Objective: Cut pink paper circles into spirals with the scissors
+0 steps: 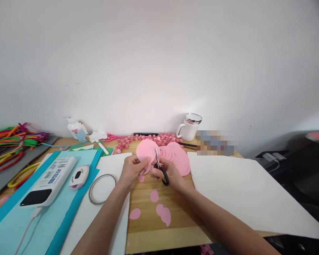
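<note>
A: How's the work held rn?

B: Pink paper disc [145, 150] is pinched btwn thumb and fingers of the L hand [134, 168], upright-ish, approx. mid-table. Scissors [164, 176] are gripped in the R hand [171, 173], fingers curled at the black handle, blades up against the disc's R edge. Whether one layer or several is pinched can't be told.

A: And the blades, apart or together?

B: Can't be told for sure at this size.

A: Main risk?

B: A ragged or off-line edge, prob., if the disc is let slip or bent, since it's gripped only near its lower edge. Fingertips could be nicked too, b/c both hands are kept v. close to the blades.

A: Anything else nearby?

B: Pile of pink discs [182, 163] is sat just behind the R hand; it could be knocked askew if the wrist is swung out. Loose pink pieces [154, 196] are scattered on the table [146, 235] below the hands, and could be brushed off the near edge by a forearm. White mug [187, 130] is stood farther back, so prob. OK.
</note>
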`<action>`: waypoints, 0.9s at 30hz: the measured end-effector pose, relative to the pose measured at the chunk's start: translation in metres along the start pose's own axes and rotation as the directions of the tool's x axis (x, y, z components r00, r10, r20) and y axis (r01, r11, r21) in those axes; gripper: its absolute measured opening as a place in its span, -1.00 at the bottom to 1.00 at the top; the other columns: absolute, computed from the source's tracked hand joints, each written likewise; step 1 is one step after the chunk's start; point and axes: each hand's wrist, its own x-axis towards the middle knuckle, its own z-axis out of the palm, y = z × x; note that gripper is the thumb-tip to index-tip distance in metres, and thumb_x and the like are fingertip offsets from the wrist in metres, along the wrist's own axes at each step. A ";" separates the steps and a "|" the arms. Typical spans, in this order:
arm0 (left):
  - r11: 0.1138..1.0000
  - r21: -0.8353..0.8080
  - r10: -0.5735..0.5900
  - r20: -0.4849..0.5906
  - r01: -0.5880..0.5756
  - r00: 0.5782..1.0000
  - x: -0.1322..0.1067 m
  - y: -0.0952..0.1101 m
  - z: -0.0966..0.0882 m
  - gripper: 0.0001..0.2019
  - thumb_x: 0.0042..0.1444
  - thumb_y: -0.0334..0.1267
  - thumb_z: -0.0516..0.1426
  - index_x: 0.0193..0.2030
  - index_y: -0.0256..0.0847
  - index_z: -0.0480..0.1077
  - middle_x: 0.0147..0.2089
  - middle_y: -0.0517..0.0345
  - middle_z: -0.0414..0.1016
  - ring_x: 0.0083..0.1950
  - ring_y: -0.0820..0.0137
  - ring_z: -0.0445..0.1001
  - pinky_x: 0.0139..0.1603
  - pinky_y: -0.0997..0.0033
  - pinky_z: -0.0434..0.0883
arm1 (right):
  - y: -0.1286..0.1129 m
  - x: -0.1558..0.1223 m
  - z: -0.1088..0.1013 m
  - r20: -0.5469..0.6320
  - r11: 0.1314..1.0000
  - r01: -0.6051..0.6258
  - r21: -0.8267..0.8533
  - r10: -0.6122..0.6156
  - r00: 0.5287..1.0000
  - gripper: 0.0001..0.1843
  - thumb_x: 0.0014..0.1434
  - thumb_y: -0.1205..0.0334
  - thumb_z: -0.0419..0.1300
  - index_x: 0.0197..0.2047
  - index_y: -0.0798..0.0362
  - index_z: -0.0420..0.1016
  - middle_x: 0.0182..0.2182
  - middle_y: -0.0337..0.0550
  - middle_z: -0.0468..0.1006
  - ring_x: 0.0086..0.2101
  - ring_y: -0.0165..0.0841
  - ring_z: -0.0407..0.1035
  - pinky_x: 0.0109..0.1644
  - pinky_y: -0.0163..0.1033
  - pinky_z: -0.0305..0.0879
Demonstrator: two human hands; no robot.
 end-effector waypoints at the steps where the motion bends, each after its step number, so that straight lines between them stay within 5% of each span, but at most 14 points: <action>1: 1.000 -0.001 0.004 -0.005 -0.004 1.000 0.000 0.000 0.000 -0.68 -0.18 -0.19 0.29 -0.70 -0.26 0.26 -0.83 0.38 0.14 -0.78 0.65 0.04 -0.76 0.60 -0.01 | 0.000 0.000 0.000 -0.005 1.000 -0.007 0.000 0.007 1.000 -0.62 -0.13 0.05 0.34 -0.32 0.07 0.36 -0.65 -0.35 0.38 -0.62 -0.48 0.25 -0.54 -0.37 0.10; 11: 0.996 -0.086 0.011 -0.002 -0.011 1.000 0.002 -0.001 -0.002 -0.68 -0.05 -0.13 0.23 -0.62 -0.25 0.25 -0.75 0.34 0.22 -0.76 0.65 0.06 -0.74 0.60 -0.01 | -0.002 -0.004 0.004 0.008 0.998 -0.057 -0.019 0.057 0.998 -0.62 -0.12 -0.02 0.32 -0.41 0.07 0.31 -0.74 -0.38 0.35 -0.71 -0.48 0.22 -0.60 -0.37 0.12; 27: 0.999 0.027 -0.025 0.043 0.024 0.999 -0.001 0.002 -0.002 -0.66 -0.17 -0.15 0.29 -0.71 -0.25 0.26 -0.82 0.37 0.15 -0.80 0.62 0.06 -0.76 0.57 0.05 | -0.001 -0.001 0.002 0.008 1.000 0.016 0.005 -0.016 1.000 -0.56 -0.17 0.03 0.37 -0.32 0.04 0.27 -0.62 -0.36 0.36 -0.59 -0.44 0.28 -0.50 -0.34 0.12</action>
